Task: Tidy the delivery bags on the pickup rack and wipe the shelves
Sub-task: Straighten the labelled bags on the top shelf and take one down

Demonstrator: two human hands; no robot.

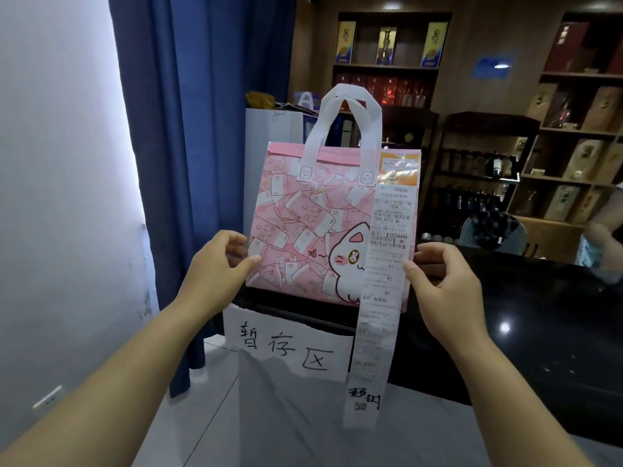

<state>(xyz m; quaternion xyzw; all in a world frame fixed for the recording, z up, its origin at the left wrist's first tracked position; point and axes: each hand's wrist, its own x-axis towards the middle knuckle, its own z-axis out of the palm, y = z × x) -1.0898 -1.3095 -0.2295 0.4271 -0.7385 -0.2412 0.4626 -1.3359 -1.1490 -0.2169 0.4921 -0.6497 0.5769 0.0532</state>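
A pink delivery bag [303, 227] with a cartoon cat print and white handles stands upright on the left end of a black glossy counter [526, 318]. A long white receipt [381, 298] hangs from its right side past the counter's edge. My left hand [219, 264] pinches the bag's left edge between thumb and fingers. At the bag's right edge my right hand [441, 281] grips the side, thumb on the receipt.
A white paper sign [286, 348] with handwritten characters hangs off the counter front below the bag. Blue curtains [188, 129] hang at left beside a white wall. Wooden shelves [573, 146] with boxes and bottles stand behind. Another person's hand [603, 237] shows at far right.
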